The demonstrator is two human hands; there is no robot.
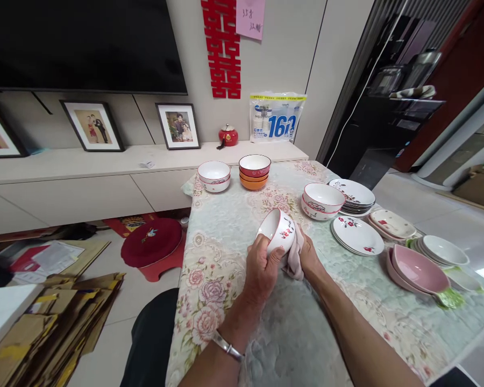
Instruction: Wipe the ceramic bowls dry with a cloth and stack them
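Note:
A white bowl with a red rim and small red flowers is tilted above the table, its opening toward the upper left. My left hand grips its lower left side, thumb outside and fingers at the rim. Against the bowl's right side, my right hand holds a pale pink cloth bunched on the outer wall. Behind and to the right stand two stacked white bowls. Farther back are another white bowl stack and a stack of red and orange bowls.
Flowered cloth covers the table. On its right are flowered plates, dark-edged plates, square dishes, pink dishes and small white bowls. A red stool stands left; a cabinet runs behind.

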